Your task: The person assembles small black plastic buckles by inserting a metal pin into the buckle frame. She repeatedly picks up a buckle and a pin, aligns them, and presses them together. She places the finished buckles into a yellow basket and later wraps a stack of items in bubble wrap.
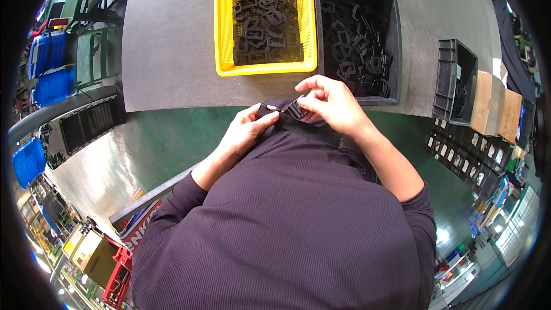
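Note:
At the near edge of the table, in front of my waist, my right hand (pixel 334 105) pinches a small black plastic buckle (pixel 295 109) between thumb and fingers. My left hand (pixel 245 130) is closed on a dark strap or band (pixel 267 121) just left of the buckle. The strap blends into my dark clothing, so I cannot tell whether it is joined to the buckle. Beyond my hands stands a yellow plastic basket (pixel 265 71) holding many black plastic frame-shaped parts (pixel 265 26). Beside it, a black bin (pixel 357 100) holds more black parts (pixel 350 40).
The grey table (pixel 172 51) spreads beneath both containers. At its right edge are a black crate (pixel 446 80) and cardboard boxes (pixel 488 103). Stacked dark trays (pixel 468 155) stand lower right. Blue stools or bins (pixel 50 87) and a metal rail (pixel 152 195) lie to the left.

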Motion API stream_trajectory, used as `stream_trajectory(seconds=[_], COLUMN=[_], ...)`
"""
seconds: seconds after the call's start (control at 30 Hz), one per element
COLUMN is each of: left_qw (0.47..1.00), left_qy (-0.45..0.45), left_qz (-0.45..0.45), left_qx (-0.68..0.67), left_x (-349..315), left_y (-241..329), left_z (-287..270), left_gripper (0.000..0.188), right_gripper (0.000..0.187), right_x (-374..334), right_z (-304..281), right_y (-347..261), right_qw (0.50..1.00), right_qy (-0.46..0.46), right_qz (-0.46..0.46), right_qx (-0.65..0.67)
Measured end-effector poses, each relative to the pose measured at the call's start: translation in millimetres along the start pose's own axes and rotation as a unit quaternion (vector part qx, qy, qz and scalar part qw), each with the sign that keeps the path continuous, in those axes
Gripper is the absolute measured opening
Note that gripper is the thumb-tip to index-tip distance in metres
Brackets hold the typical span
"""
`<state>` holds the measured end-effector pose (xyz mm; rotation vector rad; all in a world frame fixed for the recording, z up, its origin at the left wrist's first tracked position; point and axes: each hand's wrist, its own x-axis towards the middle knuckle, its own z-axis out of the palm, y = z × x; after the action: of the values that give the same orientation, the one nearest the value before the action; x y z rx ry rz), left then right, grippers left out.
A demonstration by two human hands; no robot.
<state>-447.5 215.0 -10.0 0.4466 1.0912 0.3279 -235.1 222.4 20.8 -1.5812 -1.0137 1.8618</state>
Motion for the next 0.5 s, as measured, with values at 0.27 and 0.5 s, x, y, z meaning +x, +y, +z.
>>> stream_trajectory(seconds=[0.27,0.5], left_qw=[0.995,0.965], left_qy=[-0.089,-0.241], left_qz=[-0.001,0.039], left_qx=[-0.054,0.097], left_x=[32,56], left_y=[-9,17], left_z=[-18,-10], left_gripper=[0.022,0.024], right_gripper=[0.015,0.014], right_x=[-13,0], right_z=[1,2], right_y=[-8,-12], right_qw=[0.911,0.857], right_qy=[-0.077,-0.128], right_qz=[-0.282,-0.337], right_qx=[-0.29,-0.369])
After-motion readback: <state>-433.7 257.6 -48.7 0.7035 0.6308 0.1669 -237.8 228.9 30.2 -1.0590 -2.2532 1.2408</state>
